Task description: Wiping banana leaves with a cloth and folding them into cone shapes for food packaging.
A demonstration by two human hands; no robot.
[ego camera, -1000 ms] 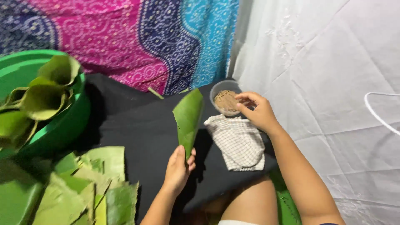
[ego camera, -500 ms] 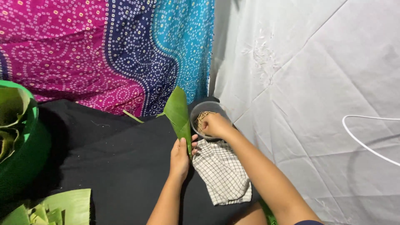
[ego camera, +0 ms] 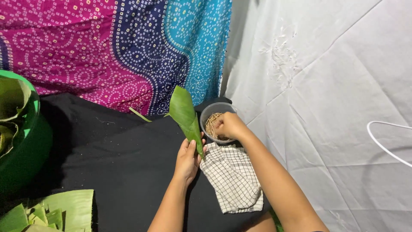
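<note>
My left hand (ego camera: 187,160) grips the lower end of a folded green leaf (ego camera: 184,113), which points up and away over the black cloth (ego camera: 111,159). My right hand (ego camera: 228,125) reaches into a small clear bowl (ego camera: 207,114) of thin wooden sticks (ego camera: 212,120), its fingers bunched down among them. Whether a stick is pinched there is hidden. A white checked cloth (ego camera: 234,177) lies flat just in front of the bowl, between my two forearms.
A green basin (ego camera: 26,148) holding leaves stands at the left edge. Cut leaf pieces (ego camera: 51,211) lie at the lower left. A patterned pink, navy and blue fabric (ego camera: 120,47) hangs behind, white sheeting (ego camera: 326,86) on the right with a white wire loop (ego camera: 386,137).
The view has swung right, so the basin and leaf pile slid leftward. My right hand has dipped from the bowl's rim into the sticks. My left hand keeps the leaf.
</note>
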